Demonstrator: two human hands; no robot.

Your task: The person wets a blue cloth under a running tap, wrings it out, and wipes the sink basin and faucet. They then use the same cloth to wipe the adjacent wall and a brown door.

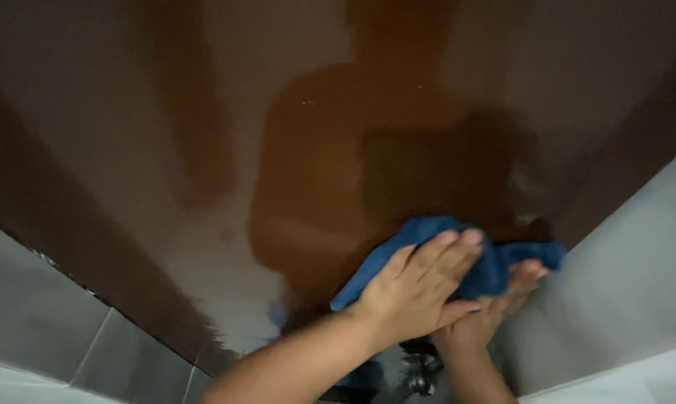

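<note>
Left hand [416, 288] flat on blue cloth [495, 262], against glossy brown door [203, 150], grey tiles [39, 314] beside.

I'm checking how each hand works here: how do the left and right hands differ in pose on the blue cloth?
The left hand lies flat on top of the blue cloth, fingers spread and pressing; the right hand sits lower, mostly hidden beneath the left. The left shows its whole back; the right shows only its fingers at the cloth's edge. Both touch the cloth against the glossy brown surface.
</note>
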